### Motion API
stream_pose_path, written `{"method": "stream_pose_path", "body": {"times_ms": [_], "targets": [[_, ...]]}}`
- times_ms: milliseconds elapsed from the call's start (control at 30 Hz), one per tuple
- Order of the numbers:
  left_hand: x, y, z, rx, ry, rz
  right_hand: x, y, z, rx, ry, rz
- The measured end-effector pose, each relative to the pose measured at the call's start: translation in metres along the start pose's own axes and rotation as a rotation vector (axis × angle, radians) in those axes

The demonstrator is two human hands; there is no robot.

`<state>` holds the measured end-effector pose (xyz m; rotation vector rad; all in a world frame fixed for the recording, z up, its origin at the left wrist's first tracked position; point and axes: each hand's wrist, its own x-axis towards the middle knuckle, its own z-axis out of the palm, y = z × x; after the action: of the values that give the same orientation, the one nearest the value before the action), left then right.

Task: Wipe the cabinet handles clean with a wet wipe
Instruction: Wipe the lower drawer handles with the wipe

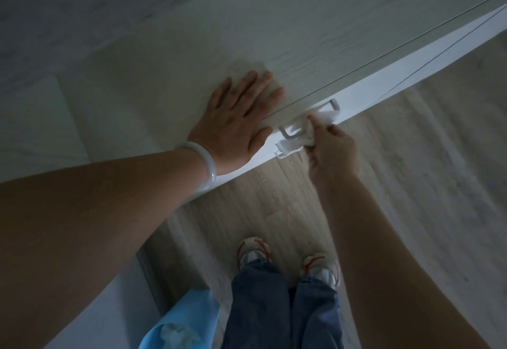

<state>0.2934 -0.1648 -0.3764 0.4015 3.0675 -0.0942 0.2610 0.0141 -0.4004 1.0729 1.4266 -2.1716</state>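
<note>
My left hand point(237, 122) lies flat, fingers straight, on the pale wood-grain cabinet top point(274, 33); my right hand point(330, 149) pinches the wet wipe point(297, 143) (crumpled, white) against the squared metal handle point(310, 123).

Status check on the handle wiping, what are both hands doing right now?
Left hand flat on cabinet top. Right hand pinching wet wipe against handle. Nothing blocking.

The left hand point(236, 121) lies flat on the cabinet top point(247, 36) just beside the handle point(310, 126). The right hand point(332, 148) pinches a wipe point(295, 143) against that handle (a metal bar). Below the handle, shoes point(253, 250) stand on the floor point(411, 184).
</note>
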Motion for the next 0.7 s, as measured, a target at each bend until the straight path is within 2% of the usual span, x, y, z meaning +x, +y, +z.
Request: {"method": "stream_pose_path", "body": {"times_ms": [67,100,233,333,367,467,533,600,700], "targets": [[0.0,0.0,0.0,-0.004,-0.001,0.006,0.015,-0.008,-0.002,0.126,0.054,-0.017],[0.0,0.0,0.001,-0.005,0.001,0.006,0.016,-0.002,0.001,0.111,0.068,-0.033],[-0.001,0.001,0.001,0.008,0.006,-0.006,-0.015,0.039,0.009,-0.117,-0.019,-0.035],[0.0,0.001,-0.001,0.006,-0.003,-0.007,-0.014,0.028,0.002,-0.27,-0.067,-0.056],[0.0,0.001,-0.002,0.006,-0.007,-0.005,-0.008,0.018,-0.002,-0.253,-0.056,-0.073],[0.0,0.0,0.0,0.002,-0.005,0.001,0.014,-0.012,-0.007,-0.002,0.024,-0.078],[-0.001,0.001,0.0,-0.005,-0.004,0.001,0.015,-0.007,-0.002,-0.017,0.05,-0.084],[-0.001,0.001,0.0,0.001,-0.002,-0.004,0.004,0.014,0.003,-0.156,0.012,-0.061],[-0.001,0.001,0.0,0.017,-0.01,-0.01,-0.016,0.029,0.001,-0.236,-0.114,-0.001]]}}
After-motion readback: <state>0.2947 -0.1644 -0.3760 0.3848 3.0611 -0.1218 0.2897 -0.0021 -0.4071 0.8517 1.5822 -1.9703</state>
